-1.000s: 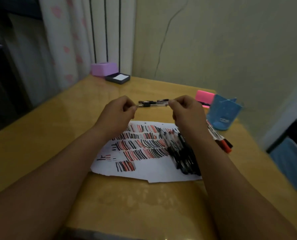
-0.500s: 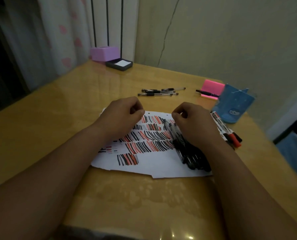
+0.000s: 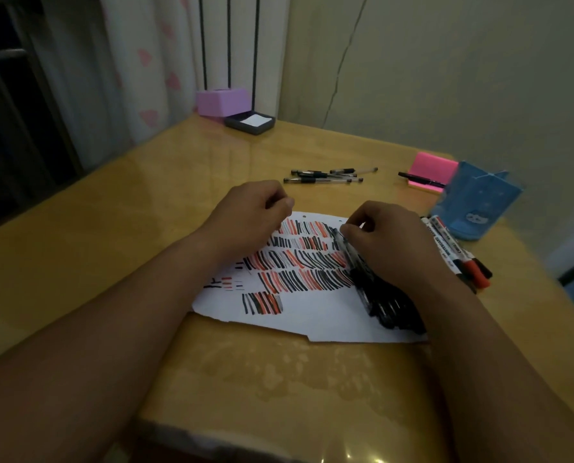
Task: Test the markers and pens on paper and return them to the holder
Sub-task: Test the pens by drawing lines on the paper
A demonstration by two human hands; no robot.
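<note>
Above the paper [image 3: 312, 315], both hands have come down: right hand [image 3: 392, 242] pinches another pen [image 3: 348, 253] for testing, left hand [image 3: 249, 218] curled, hold unclear.

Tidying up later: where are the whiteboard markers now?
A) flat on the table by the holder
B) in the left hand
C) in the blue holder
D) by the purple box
A: the whiteboard markers lie flat on the table beside the blue holder, right of the paper.

left hand [image 3: 249, 215]: fingers curled, thumb on forefinger | right hand [image 3: 389, 235]: curled (fingertips pinching pen [image 3: 349, 253])
</note>
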